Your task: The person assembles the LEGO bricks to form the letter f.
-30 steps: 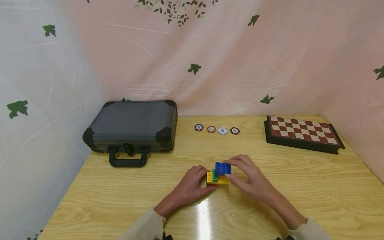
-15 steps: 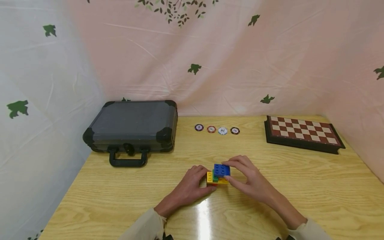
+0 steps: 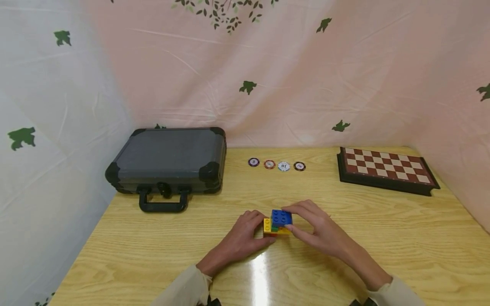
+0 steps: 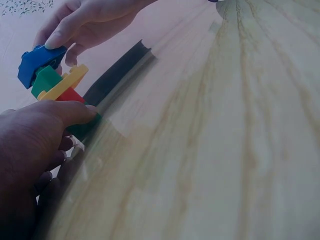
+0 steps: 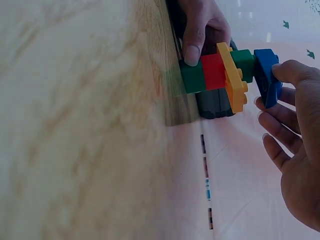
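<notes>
A small stack of toy building bricks stands on the table in front of me. From the bottom up it has a green brick [image 5: 194,79], a red brick [image 5: 214,71], a wider yellow brick [image 5: 230,82] and a narrow green brick [image 5: 244,61]. My left hand [image 3: 242,239] grips the stack low down, its thumb on the bottom green brick. Between thumb and fingers, my right hand [image 3: 319,229] pinches a blue brick [image 3: 281,217]. In the right wrist view the blue brick tilts, right at the top of the narrow green brick.
A grey hard case [image 3: 170,155] with a black handle lies at the back left of the wooden table [image 3: 153,255]. Several poker chips [image 3: 284,166] form a row at the back. A checkered game board [image 3: 386,165] lies back right, before a cloth backdrop [image 3: 275,106].
My right hand has brought the blue brick slightly left and down, so it covers more of the narrow green brick. The left hand and the lower stack have stayed still.
</notes>
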`<state>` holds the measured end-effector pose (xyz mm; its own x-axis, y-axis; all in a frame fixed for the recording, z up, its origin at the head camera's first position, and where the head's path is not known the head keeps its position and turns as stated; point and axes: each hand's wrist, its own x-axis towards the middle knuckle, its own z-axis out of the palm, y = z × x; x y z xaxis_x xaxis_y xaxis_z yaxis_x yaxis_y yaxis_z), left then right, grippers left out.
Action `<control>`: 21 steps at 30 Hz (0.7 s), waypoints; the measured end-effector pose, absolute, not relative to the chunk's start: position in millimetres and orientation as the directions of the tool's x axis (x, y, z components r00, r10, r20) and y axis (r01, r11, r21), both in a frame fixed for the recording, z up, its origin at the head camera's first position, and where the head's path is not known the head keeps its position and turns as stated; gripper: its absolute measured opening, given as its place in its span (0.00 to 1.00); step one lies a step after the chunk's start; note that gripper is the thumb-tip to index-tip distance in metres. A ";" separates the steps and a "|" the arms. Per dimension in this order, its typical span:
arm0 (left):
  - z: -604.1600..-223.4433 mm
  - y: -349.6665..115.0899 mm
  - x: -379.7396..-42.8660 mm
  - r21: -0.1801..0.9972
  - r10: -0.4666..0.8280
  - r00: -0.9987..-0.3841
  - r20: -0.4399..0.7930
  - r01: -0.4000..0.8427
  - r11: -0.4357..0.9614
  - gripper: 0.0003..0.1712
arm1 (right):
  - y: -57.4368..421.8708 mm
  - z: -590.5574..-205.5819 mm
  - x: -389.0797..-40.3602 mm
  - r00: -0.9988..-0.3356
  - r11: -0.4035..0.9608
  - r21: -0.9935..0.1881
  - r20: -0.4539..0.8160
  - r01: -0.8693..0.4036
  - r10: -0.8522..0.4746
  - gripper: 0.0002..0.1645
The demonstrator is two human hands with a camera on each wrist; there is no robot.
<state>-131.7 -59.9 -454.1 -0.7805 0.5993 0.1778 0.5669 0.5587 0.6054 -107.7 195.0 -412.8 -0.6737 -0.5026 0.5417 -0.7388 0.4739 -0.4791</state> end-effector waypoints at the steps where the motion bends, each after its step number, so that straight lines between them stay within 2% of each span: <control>1: -454.0 -59.8 -131.7 0.606 0.599 -0.781 0.176 0.566 0.559 0.23 | 195.0 -412.4 -107.9 -0.670 0.474 -0.474 0.544 -0.742 -0.505 0.28; 21: -455.0 -59.9 -132.5 0.613 0.600 -0.783 0.167 0.559 0.559 0.23 | 196.9 -407.7 -107.6 -0.675 0.500 -0.454 0.516 -0.738 -0.528 0.28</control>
<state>-132.5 -59.9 -455.0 -0.7826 0.5997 0.1669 0.5587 0.5585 0.6131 -107.6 196.9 -407.7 -0.6746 -0.5283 0.5156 -0.7380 0.4998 -0.4535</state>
